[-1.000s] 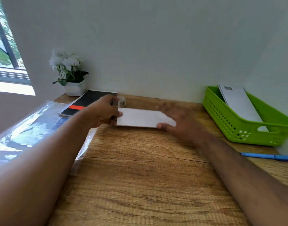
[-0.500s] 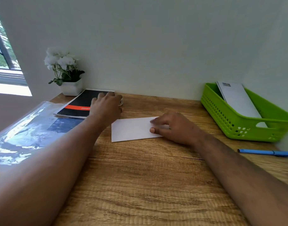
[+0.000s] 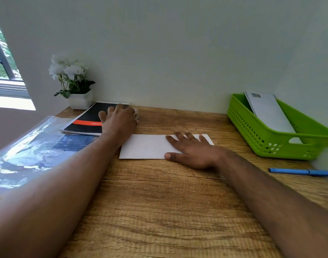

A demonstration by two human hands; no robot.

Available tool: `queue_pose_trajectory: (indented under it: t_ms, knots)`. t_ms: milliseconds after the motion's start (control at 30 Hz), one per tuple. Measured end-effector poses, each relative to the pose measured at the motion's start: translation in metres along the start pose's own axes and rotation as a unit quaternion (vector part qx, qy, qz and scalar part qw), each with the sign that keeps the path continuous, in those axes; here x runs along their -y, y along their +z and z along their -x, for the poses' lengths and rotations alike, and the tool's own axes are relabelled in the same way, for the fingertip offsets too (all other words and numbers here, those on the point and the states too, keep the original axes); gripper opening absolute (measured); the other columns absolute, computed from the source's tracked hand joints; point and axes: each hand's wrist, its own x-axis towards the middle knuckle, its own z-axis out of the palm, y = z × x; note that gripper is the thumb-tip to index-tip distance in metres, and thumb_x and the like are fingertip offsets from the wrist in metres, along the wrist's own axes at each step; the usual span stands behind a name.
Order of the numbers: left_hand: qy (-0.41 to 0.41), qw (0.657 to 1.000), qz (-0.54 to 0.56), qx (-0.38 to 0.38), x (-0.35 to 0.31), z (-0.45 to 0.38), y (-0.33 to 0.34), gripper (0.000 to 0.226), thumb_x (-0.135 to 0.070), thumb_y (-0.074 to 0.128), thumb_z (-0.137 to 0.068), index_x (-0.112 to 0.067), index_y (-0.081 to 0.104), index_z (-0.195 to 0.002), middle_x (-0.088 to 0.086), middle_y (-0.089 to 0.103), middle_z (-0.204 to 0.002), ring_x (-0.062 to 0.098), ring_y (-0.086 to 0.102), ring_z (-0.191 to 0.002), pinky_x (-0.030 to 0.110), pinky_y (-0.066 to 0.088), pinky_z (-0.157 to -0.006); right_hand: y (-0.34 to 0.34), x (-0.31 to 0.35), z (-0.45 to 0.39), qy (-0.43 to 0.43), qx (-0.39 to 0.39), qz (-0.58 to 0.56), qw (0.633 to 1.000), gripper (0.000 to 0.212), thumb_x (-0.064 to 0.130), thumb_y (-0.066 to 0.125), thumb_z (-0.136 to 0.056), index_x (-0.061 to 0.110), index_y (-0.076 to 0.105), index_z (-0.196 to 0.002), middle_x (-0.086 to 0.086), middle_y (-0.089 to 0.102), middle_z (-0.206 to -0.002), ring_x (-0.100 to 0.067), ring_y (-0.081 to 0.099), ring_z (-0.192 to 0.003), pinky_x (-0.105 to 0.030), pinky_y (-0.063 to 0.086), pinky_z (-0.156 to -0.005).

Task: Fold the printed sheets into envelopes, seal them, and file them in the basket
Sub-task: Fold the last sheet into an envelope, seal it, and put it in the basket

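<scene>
A white folded envelope lies flat on the wooden desk. My right hand presses on its right half with straight, spread fingers. My left hand reaches past the envelope's left end and covers a small clear tape roll at the back of the desk. The hand hides most of the roll, so its hold on the roll is unclear. The green basket stands at the right with one white envelope leaning inside it.
A black notebook with a red stripe lies under my left fingers, with a white potted flower behind it. A clear plastic sleeve of printed sheets covers the desk's left side. A blue pen lies in front of the basket.
The envelope came down from between both hands onto the desk. My right hand flattened on it, and my left hand let go and moved back over the tape roll.
</scene>
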Motion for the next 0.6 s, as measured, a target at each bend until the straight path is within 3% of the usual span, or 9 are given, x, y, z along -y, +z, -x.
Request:
queue_pose_trajectory:
  t_ms: [233, 400, 500, 567, 600]
  knots:
    - [-0.033, 0.999, -0.012, 0.034, 0.001, -0.002, 0.002, 0.042, -0.041, 0.056, -0.092, -0.027, 0.050, -0.131, 0.009, 0.053, -0.127, 0.033, 0.044, -0.120, 0.047, 0.028, -0.094, -0.001, 0.000, -0.001, 0.018, 0.023, -0.004, 1.000, 0.076, 0.080, 0.014, -0.083, 0.049, -0.017, -0.145, 0.015, -0.023, -0.157, -0.017, -0.022, -0.145, -0.066, -0.012, -0.110]
    - [-0.014, 0.999, 0.041, -0.010, 0.001, 0.003, -0.004, 0.009, -0.027, 0.061, -0.090, -0.029, 0.064, -0.098, 0.007, 0.053, -0.117, 0.028, 0.045, -0.113, 0.043, 0.028, -0.092, 0.000, 0.001, 0.000, 0.018, -0.005, -0.017, 1.000, 0.076, 0.079, 0.017, -0.083, 0.048, -0.010, -0.147, 0.014, -0.017, -0.159, -0.017, -0.017, -0.147, -0.066, -0.009, -0.111]
    - [0.026, 0.993, 0.091, -0.068, -0.009, 0.003, -0.010, 0.014, -0.024, 0.061, -0.091, -0.022, 0.069, -0.101, 0.005, 0.051, -0.117, 0.025, 0.047, -0.110, 0.038, 0.030, -0.090, 0.002, 0.003, 0.003, 0.012, -0.089, -0.042, 0.995, 0.075, 0.076, 0.026, -0.085, 0.043, 0.010, -0.150, 0.013, 0.002, -0.161, -0.015, -0.003, -0.148, -0.064, -0.002, -0.113]
    - [0.038, 0.963, 0.251, -0.088, -0.023, 0.007, -0.018, 0.009, -0.022, 0.065, -0.090, -0.018, 0.069, -0.097, 0.004, 0.057, -0.108, 0.020, 0.056, -0.098, 0.030, 0.037, -0.083, -0.002, 0.005, 0.004, -0.010, -0.225, -0.082, 0.971, 0.070, 0.070, 0.039, -0.086, 0.037, 0.030, -0.147, 0.011, 0.022, -0.158, -0.014, 0.016, -0.147, -0.053, 0.010, -0.117]
    - [0.026, 0.925, 0.373, -0.061, -0.032, 0.012, -0.022, 0.005, -0.021, 0.067, -0.089, -0.016, 0.067, -0.092, 0.003, 0.061, -0.099, 0.017, 0.059, -0.086, 0.027, 0.040, -0.076, -0.004, 0.005, 0.003, -0.029, -0.309, -0.129, 0.942, 0.066, 0.065, 0.048, -0.086, 0.033, 0.039, -0.144, 0.008, 0.033, -0.154, -0.013, 0.028, -0.142, -0.043, 0.020, -0.115]
